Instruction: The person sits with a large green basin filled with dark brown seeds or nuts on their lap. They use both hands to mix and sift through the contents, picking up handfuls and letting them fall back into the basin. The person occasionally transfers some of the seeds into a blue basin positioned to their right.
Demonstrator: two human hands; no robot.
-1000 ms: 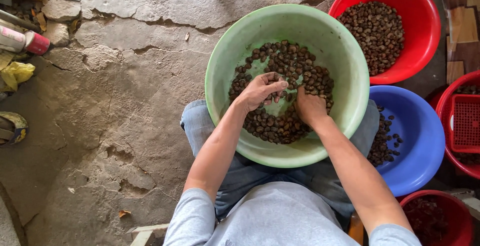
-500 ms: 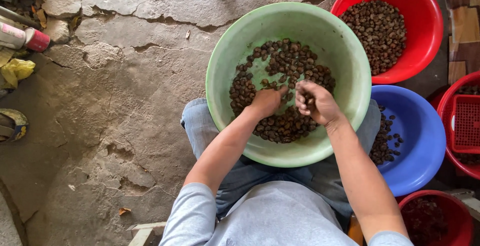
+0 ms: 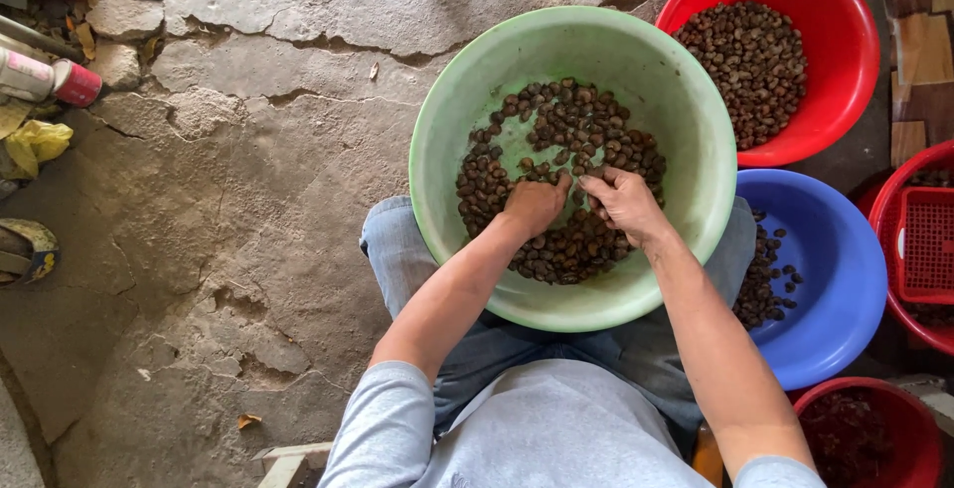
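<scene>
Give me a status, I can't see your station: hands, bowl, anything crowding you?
Left hand and right hand both down among dark nuts. Green bowl on lap. Blue basin tight at right, nothing blocking.

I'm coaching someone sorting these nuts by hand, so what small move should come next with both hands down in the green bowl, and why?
Probably lift one pinched nut clear of the pile. The left hand and right hand meet fingertip to fingertip over the dark nuts in the green bowl, apparently working on one piece. The blue bowl beside the right forearm is only partly filled, so it looks like the nearest place to drop it.
</scene>
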